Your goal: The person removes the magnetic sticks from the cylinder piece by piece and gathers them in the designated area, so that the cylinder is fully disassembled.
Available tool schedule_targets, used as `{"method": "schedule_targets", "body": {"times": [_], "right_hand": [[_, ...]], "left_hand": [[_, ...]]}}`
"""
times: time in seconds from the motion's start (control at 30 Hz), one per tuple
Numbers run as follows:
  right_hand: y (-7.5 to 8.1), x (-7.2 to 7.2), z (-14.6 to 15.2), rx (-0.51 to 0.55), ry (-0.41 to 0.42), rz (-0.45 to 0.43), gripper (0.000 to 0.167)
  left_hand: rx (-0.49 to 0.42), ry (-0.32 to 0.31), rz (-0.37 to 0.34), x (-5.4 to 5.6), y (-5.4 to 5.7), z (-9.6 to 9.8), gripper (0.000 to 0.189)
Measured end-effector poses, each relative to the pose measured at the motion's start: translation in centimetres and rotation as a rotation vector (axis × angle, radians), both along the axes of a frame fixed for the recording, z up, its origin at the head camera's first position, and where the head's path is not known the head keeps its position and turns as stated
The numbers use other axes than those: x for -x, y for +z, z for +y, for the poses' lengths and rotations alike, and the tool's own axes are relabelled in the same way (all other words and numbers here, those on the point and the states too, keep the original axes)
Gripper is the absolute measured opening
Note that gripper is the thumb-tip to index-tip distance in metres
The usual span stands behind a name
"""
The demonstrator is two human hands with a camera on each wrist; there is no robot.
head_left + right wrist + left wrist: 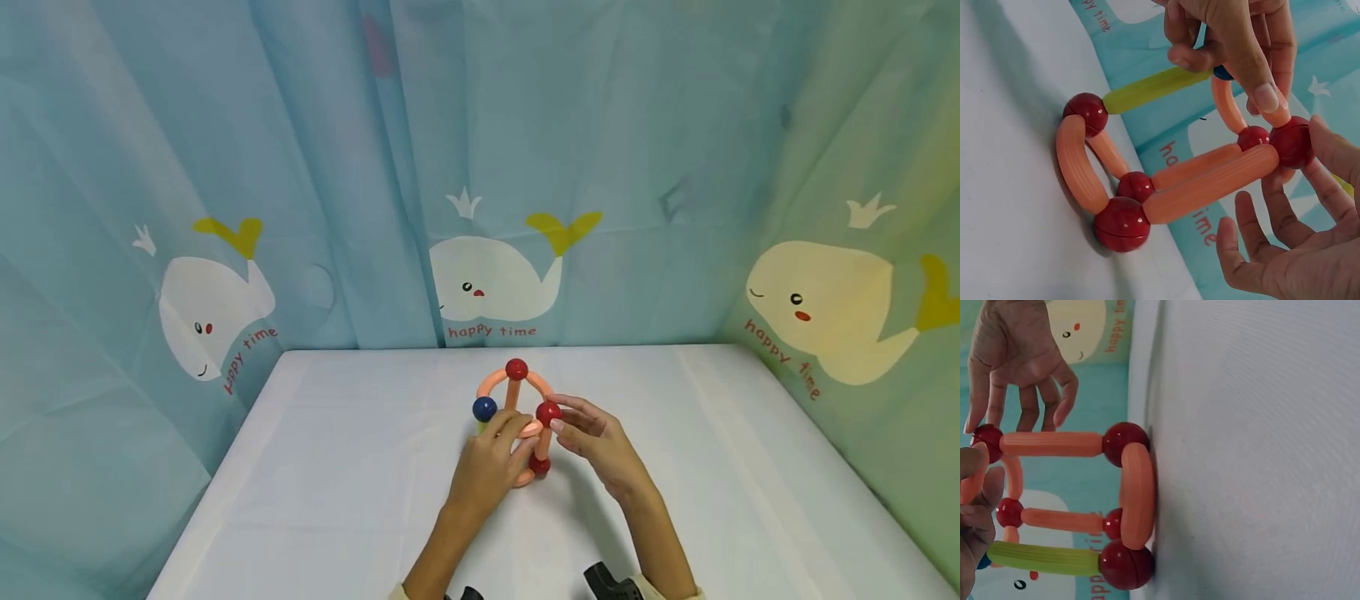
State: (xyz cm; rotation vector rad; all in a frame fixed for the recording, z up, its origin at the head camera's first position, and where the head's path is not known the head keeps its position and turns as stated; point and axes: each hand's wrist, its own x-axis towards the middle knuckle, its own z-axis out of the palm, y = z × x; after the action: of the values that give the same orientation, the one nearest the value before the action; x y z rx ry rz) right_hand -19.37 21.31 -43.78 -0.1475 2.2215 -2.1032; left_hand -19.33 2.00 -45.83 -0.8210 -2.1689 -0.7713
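Observation:
A prism-shaped frame of toy rods and balls stands upright on the table. Its top has a blue ball point(484, 408) at the left, a red ball point(516, 369) at the back and another red ball point(548, 412) at the right, linked by curved orange rods. My left hand point(486, 471) pinches the front curved orange rod point(530, 428). With thumb and fingers, my right hand point(609, 454) holds the right top ball. Two straight orange rods point(1210, 184) and one lime green rod point(1044, 558) form the uprights. Below, red balls point(1122, 225) and curved orange rods point(1079, 164) make the base.
A white cloth covers the table point(337, 475). Behind it and along both sides hangs a blue-green curtain point(360, 167) printed with whales. Dark wrist devices point(611, 583) show at the lower edge of the head view.

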Motion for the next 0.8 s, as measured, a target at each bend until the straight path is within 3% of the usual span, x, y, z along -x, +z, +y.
{"method": "schedule_targets", "body": {"times": [0.37,0.8], "right_hand": [[-0.29,0.15,-0.21,0.04,-0.016,0.012,0.045],[-0.46,0.42,-0.27,0.031,-0.023,0.025,0.043]], "left_hand": [[-0.014,-0.014,0.014,0.4,-0.48,0.0,0.03],[-0.007,-0.015,0.043,0.53,-0.28,-0.12,0.029]]}}
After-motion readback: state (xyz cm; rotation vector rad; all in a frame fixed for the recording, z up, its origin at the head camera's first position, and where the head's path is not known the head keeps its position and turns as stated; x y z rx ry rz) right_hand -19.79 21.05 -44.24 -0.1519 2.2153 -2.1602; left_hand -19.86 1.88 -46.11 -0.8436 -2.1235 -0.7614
